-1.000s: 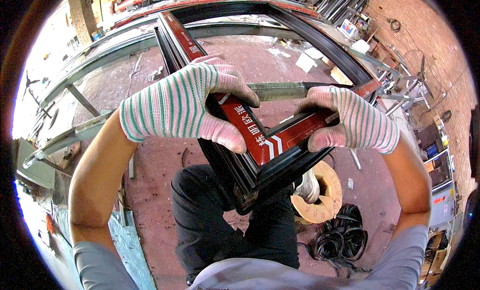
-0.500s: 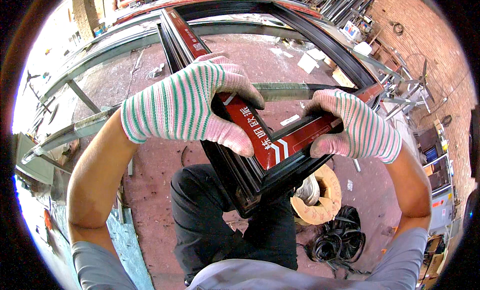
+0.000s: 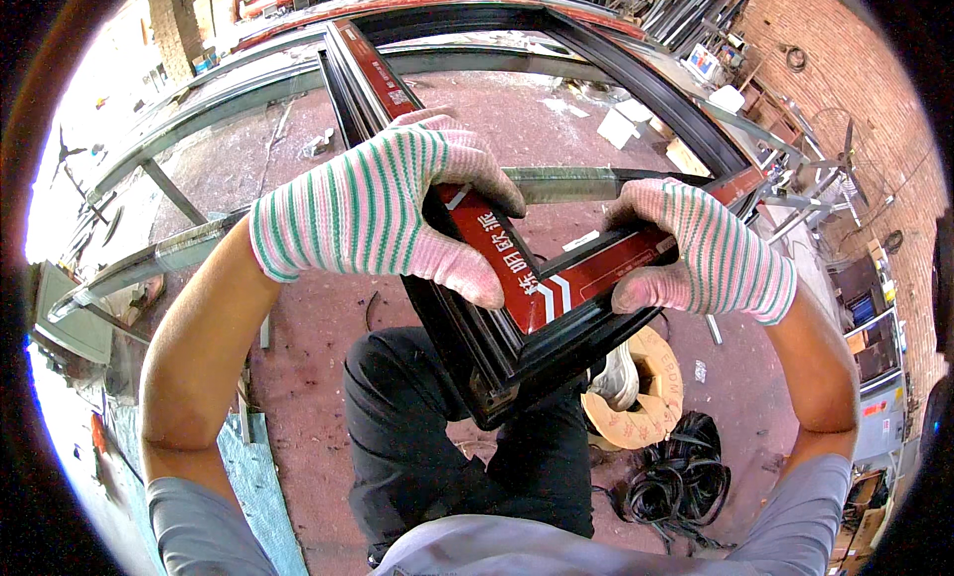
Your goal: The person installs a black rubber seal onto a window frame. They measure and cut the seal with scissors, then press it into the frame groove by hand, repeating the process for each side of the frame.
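A black rectangular window frame (image 3: 477, 352) with red protective film on its faces stretches away from me, its near corner above my lap. My left hand (image 3: 373, 203), in a white-and-pink glove with green stripes, wraps the left bar close to that corner, thumb on the near side and fingers over the top. On the near bar, right of the corner, my right hand (image 3: 706, 248) grips in a matching glove, thumb below and fingers above. Both palms and the frame's underside are hidden.
Metal rack bars (image 3: 556, 184) run beneath and beyond the frame. On the reddish floor lie a cardboard-sided roll (image 3: 651, 417) and a coil of black strip (image 3: 681, 472). A light-blue sheet (image 3: 260, 487) is at lower left. Long dark profiles (image 3: 676, 24) lean near the brick wall.
Both hands keep their hold on the frame near its corner. The view has shifted slightly; otherwise the frame and hands look almost unmoved.
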`<state>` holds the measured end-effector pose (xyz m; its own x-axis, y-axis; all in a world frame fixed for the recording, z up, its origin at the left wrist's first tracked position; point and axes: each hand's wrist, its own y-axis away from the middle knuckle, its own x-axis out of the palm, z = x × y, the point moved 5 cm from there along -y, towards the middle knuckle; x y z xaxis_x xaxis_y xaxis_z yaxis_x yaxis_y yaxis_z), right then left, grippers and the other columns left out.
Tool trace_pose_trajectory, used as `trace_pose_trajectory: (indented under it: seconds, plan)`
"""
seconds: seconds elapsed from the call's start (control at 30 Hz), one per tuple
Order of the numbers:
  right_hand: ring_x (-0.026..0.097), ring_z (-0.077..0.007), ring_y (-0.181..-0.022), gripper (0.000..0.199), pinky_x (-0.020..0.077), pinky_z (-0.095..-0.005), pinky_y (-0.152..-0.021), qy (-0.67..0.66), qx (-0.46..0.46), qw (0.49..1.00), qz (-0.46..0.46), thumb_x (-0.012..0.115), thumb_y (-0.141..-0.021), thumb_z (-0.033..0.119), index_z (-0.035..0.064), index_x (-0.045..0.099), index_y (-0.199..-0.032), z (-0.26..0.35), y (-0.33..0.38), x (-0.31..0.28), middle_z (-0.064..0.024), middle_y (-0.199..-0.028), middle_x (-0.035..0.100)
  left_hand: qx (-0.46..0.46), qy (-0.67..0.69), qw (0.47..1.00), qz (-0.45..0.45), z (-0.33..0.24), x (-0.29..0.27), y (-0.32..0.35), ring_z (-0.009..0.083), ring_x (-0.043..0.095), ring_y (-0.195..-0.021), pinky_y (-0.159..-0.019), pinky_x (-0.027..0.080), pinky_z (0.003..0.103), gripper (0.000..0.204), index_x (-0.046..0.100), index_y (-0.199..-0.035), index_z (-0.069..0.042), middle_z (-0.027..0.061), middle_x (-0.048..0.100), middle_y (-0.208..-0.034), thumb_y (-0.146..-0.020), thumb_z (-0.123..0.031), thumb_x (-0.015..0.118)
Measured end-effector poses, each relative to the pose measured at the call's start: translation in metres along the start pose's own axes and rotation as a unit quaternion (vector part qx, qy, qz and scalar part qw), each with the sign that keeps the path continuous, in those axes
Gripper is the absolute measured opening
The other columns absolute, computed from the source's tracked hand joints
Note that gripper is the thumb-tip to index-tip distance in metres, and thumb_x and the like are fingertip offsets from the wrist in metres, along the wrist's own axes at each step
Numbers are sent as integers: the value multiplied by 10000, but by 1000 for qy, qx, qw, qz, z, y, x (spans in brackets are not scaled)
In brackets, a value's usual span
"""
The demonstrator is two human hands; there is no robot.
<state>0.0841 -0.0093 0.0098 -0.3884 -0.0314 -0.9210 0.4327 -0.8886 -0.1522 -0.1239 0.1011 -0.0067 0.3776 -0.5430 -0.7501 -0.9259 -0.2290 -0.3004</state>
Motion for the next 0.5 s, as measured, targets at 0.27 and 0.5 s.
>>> trace_pose_trajectory:
  seconds: [0.27,0.5]
  plan:
    - [652,-299,-772,662,511,-381,-712,3,-2,1000,10,802,-733,584,0,630,-993,0,-2,-1,-155,-822,635,-9,5,1000,7,1,0,1,237,634,-972,-902,483,363,794,703,-1105,-46,82,679,-1013,-567,-600,886]
    - [640,-318,-744,645,506,-384,-695,21,-23,1000,-2,827,-709,565,3,630,-955,1,-3,2,-160,-789,628,11,-38,999,2,2,1,2,254,635,-962,-889,480,372,826,702,-1090,-38,94,678,-1001,-554,-642,870]
